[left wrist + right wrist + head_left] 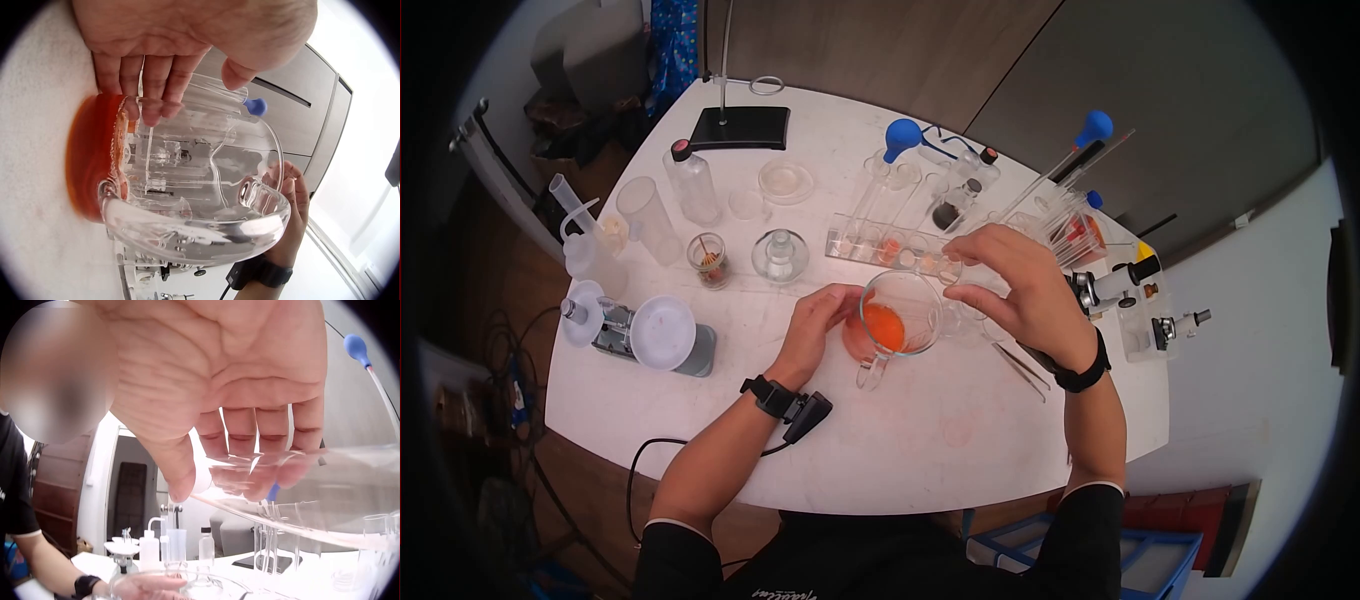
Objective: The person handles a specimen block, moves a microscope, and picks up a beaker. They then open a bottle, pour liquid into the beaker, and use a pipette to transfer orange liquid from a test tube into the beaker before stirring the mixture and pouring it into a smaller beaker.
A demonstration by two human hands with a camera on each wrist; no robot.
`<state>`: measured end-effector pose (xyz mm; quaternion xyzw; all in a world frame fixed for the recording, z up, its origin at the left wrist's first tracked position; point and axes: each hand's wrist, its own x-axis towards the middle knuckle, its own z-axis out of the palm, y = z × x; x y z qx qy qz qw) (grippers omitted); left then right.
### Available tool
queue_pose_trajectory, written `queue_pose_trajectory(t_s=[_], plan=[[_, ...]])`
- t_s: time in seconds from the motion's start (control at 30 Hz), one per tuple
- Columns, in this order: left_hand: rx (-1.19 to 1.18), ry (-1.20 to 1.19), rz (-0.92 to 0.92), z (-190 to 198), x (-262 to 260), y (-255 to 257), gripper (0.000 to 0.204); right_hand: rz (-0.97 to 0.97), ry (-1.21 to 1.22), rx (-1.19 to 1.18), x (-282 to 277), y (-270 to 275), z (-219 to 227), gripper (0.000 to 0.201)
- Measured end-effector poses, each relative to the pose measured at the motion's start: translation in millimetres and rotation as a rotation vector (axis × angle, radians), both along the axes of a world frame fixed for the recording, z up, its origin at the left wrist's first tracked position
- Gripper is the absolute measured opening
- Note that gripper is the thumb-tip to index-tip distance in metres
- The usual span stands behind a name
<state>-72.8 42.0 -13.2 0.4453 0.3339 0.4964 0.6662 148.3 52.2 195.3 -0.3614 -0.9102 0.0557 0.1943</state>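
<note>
A clear glass jug (pixel 870 376) with orange-red liquid (pixel 884 328) in its bottom stands on the table, handle toward the person. The left hand (pixel 818 325) rests its extended fingers against the jug's left side; in the left wrist view its thumb (pixel 236 74) stands off the glass. Right of the jug and just above its rim is the right hand (pixel 1015 285), thumb and fingers bent toward each other. In the right wrist view a clear glass vessel (pixel 350 481) lies between thumb (pixel 181 478) and fingers; the fingertips show through it. Its full shape is hidden.
Behind the jug stands a test tube rack (pixel 840 243) with glass tubes. Metal tweezers (pixel 1022 372) lie right, by a microscope (pixel 1105 290). Left are a balance (pixel 665 330), a jar of sticks (pixel 709 265) and a glass spirit lamp (pixel 780 258). A black cable (pixel 640 455) trails off the front edge.
</note>
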Motion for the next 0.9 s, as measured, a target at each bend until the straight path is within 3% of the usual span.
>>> queue_pose_trajectory(t_s=[0.1, 0.33, 0.9], plan=[[0.007, -0.006, 0.001, 0.4, 0.2, -0.1, 0.052, -0.065, 0.196, -0.180, 4.5, 8.1, 8.8, 0.030], [-0.007, -0.005, 0.001, 1.2, -0.2, -0.9, 0.052, -0.136, 0.562, -0.196, 19.0, 30.0, 3.0, 0.029], [0.002, -0.012, 0.000, -3.0, -0.2, 0.0, 0.052, -0.246, 0.749, -0.247, 29.7, 51.4, -25.3, 0.028]])
